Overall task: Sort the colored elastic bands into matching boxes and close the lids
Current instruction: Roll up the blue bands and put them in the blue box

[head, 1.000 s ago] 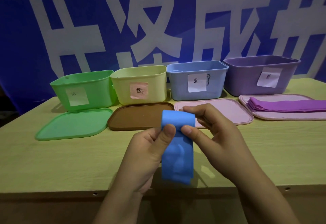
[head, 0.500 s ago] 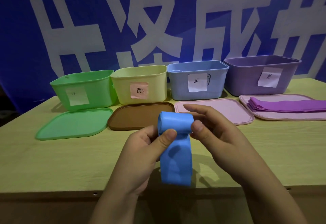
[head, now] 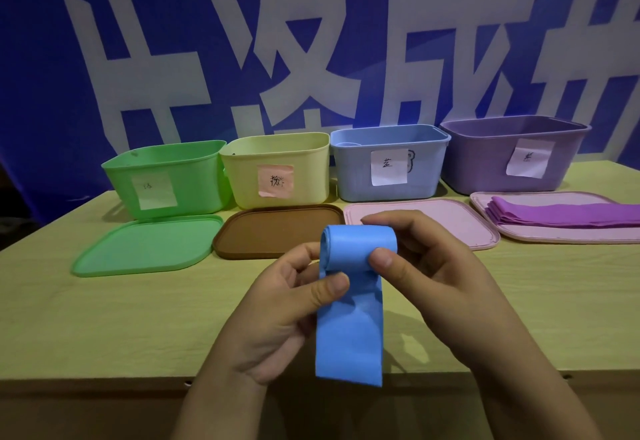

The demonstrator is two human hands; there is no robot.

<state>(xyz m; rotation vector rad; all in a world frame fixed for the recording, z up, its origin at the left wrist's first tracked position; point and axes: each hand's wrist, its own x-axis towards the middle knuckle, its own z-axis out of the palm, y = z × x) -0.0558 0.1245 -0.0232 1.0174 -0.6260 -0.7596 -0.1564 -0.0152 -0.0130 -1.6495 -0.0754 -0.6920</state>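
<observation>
Blue band (head: 349,328) at lower centre of frame, top end rolled over, tail hanging down in front of the table (head: 104,328) edge. Left hand (head: 277,315) pinches it: thumb on the front below the roll, fingers curled behind. Right hand (head: 433,273) pinches the roll's right end, thumb in front, fingers over the top. Blue box (head: 388,162) open at upper centre. Purple bands (head: 561,215) on a lid (head: 519,237), right.

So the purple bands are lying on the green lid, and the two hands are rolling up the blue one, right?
Not quite. The head view shows the purple bands on the far-right pink lid, not the green lid. Both the left hand and right hand do hold the blue band.
</observation>
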